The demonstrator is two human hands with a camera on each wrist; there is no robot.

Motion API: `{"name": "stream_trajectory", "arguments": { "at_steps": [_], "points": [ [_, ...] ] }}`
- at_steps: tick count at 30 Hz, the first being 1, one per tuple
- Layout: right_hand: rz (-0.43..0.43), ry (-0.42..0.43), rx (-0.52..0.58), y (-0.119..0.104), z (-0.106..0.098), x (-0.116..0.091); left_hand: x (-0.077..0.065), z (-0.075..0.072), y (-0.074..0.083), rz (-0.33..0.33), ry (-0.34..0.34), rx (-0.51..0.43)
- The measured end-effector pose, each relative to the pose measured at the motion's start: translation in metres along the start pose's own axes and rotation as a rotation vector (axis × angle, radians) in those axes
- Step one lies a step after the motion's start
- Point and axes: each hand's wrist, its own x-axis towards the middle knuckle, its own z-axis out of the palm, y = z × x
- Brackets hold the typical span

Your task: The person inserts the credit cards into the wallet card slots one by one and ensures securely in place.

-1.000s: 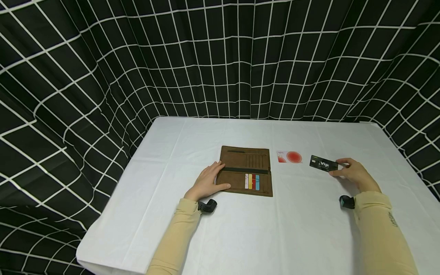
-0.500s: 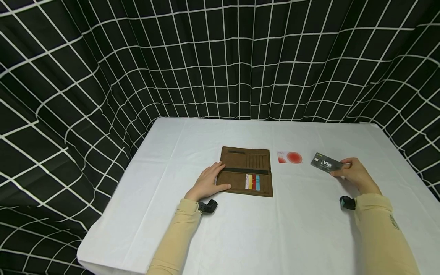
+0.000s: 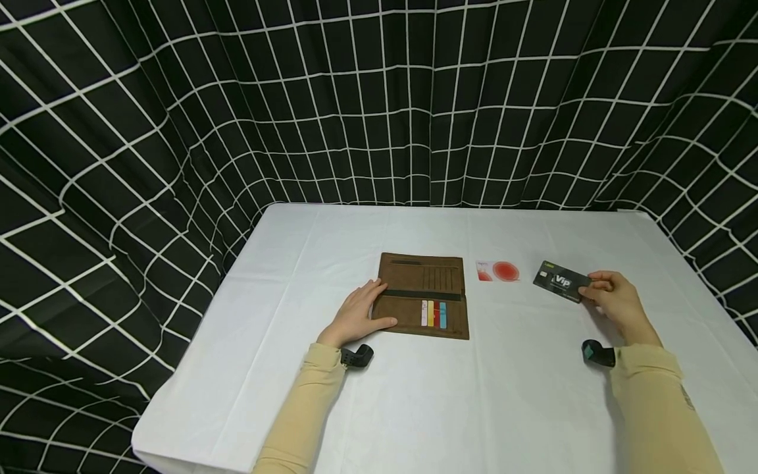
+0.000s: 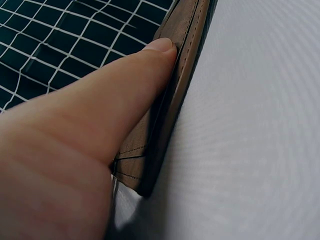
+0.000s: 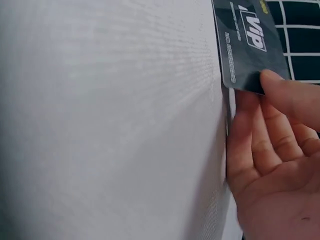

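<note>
A brown wallet (image 3: 423, 278) lies spread out near the middle of the table. Several coloured cards (image 3: 434, 314) show in the slots of its near half. My left hand (image 3: 353, 313) rests on the wallet's left edge with fingers extended; in the left wrist view the thumb (image 4: 145, 70) lies on the leather. On the right, my right hand (image 3: 618, 303) pinches a black "Vip" card (image 3: 558, 281) at its right end, the thumb on the printed face, as the right wrist view shows. Between wallet and black card, a white card with a red circle (image 3: 498, 270) lies flat.
A white cloth (image 3: 426, 408) covers the table. Black curtain with a white grid (image 3: 379, 118) hangs behind it and along both sides. A black wrist device (image 3: 358, 356) sits at each cuff.
The black card has tilted and turned slightly in my right hand, and the grip on its end has shifted with the thumb now on its face. My left hand and the wallet stay put.
</note>
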Motion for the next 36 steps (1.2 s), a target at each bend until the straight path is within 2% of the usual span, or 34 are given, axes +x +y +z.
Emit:
{"name": "stream_trajectory", "arguments": {
  "at_steps": [6, 13, 18, 23, 30, 36],
  "points": [
    [0.014, -0.047, 0.397, -0.002, 0.001, -0.002, 0.0, 0.0, 0.0, 0.003, 0.002, 0.0],
    [-0.013, -0.166, 0.611, -0.016, 0.005, -0.011, 0.0, 0.0, 0.0, -0.001, -0.001, 0.01],
    [-0.043, -0.215, 0.654, -0.029, 0.013, -0.019, 0.0, 0.0, -0.001, -0.001, -0.001, 0.012],
    [-0.016, -0.263, 0.662, -0.039, 0.025, -0.025, 0.0, 0.0, -0.001, -0.01, -0.009, 0.011],
    [0.025, -0.335, 0.586, -0.05, 0.045, -0.035, 0.0, -0.001, 0.0, -0.006, -0.002, 0.002],
    [-0.005, -0.376, 0.504, -0.053, 0.062, -0.038, -0.001, -0.002, 0.001, -0.002, -0.001, -0.008]
  ]
}}
